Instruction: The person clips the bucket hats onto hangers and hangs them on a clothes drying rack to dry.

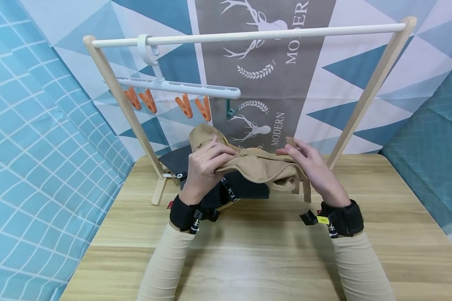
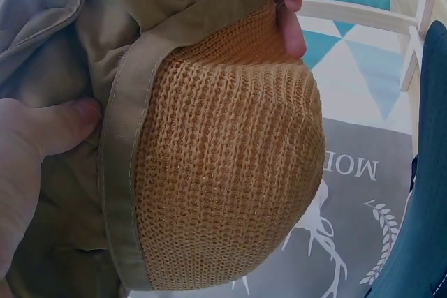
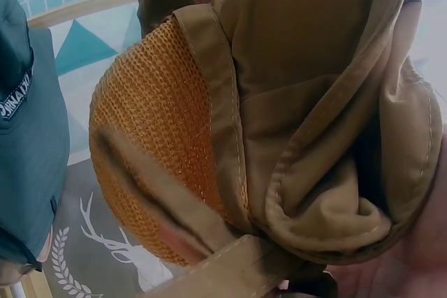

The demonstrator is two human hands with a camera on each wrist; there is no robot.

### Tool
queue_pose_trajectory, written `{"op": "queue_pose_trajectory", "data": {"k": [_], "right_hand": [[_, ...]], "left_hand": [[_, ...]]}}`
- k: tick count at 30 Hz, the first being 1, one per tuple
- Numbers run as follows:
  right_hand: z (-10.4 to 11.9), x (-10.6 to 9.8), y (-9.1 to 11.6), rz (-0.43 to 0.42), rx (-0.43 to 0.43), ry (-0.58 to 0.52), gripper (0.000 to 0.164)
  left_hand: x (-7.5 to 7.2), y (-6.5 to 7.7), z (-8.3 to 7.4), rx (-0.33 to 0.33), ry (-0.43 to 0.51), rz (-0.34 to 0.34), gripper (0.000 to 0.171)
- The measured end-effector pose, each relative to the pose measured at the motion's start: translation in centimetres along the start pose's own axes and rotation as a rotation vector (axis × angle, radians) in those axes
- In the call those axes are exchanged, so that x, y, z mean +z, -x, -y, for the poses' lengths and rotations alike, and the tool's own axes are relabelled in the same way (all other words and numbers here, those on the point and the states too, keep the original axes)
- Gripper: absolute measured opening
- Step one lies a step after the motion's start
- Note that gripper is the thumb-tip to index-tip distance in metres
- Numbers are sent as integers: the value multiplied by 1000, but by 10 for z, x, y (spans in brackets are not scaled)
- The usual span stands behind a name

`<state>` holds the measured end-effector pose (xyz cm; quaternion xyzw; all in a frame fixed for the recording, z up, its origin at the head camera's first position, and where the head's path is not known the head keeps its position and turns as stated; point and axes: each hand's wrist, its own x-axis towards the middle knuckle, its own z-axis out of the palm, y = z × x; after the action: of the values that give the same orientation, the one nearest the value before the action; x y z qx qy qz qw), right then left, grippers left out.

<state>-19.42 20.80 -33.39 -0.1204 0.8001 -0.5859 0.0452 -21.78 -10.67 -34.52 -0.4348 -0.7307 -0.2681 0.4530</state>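
Observation:
A tan fabric hat (image 1: 261,167) with a woven straw-like crown (image 2: 230,172) is held up over the table between both hands. My left hand (image 1: 207,167) pinches its fabric at the left, the thumb (image 2: 66,125) lying on the cloth beside the crown's band. At the other side my right hand (image 1: 310,165) grips the hat's edge, with a tan strap (image 3: 209,266) hanging near the fingers. Folded brim cloth (image 3: 328,221) bunches by the right palm. Behind and below lies a dark blue fabric item (image 1: 252,188) with a lettered strap (image 1: 229,190), partly hidden by the hat and left hand.
A wooden rack with a white rod (image 1: 267,35) spans the table (image 1: 248,259). On its left side hangs a pale blue hanger (image 1: 196,88) with several orange clips (image 1: 184,106) and a green clip (image 1: 230,109). Patterned cloth walls stand behind and beside.

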Motion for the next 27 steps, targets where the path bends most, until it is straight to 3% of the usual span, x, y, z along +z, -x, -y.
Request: {"op": "queue_pose_trajectory", "data": {"k": [4, 9, 17, 22, 27], "right_hand": [[0, 0, -2, 4, 79, 23, 85], [0, -1, -4, 36, 167, 141, 96], [-4, 1, -5, 134, 131, 107, 82], [-7, 1, -4, 145, 121, 103, 85], [-7, 2, -6, 148, 107, 114, 74]], "left_hand": [[0, 0, -2, 26, -23, -7, 7], [1, -1, -4, 83, -70, 16, 15], [0, -4, -5, 114, -101, 29, 15], [0, -4, -5, 117, -102, 37, 16], [1, -3, -4, 112, -104, 42, 16]]}}
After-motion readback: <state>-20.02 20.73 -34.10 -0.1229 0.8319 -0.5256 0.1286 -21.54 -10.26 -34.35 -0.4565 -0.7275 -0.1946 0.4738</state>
